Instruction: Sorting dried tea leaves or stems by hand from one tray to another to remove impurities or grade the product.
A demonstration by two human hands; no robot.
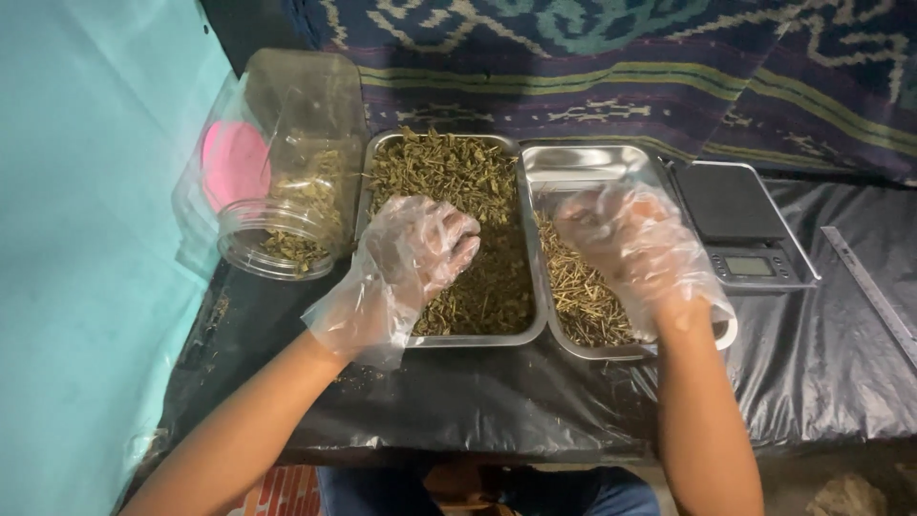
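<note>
Looking down from a head camera, two hands in loose clear plastic gloves work over two shiny metal trays set side by side on a table covered in black plastic sheet [831,373]. The left tray [531,287] is heaped with dry, greenish-brown crumbled herb [449,177]. The left hand [415,253] rests on that heap, fingers curled down into it; whether they pinch anything cannot be told. The right tray [583,164] holds thin, pale, straw-like stems [583,296] at its near end, its far end bare metal. The right hand [626,234] hovers over the stems, fingers loosely bent, grip unclear. A clear plastic jar [287,191] lies tilted beside the left tray, some herb inside. A small digital scale [740,225] sits right of the trays.
</note>
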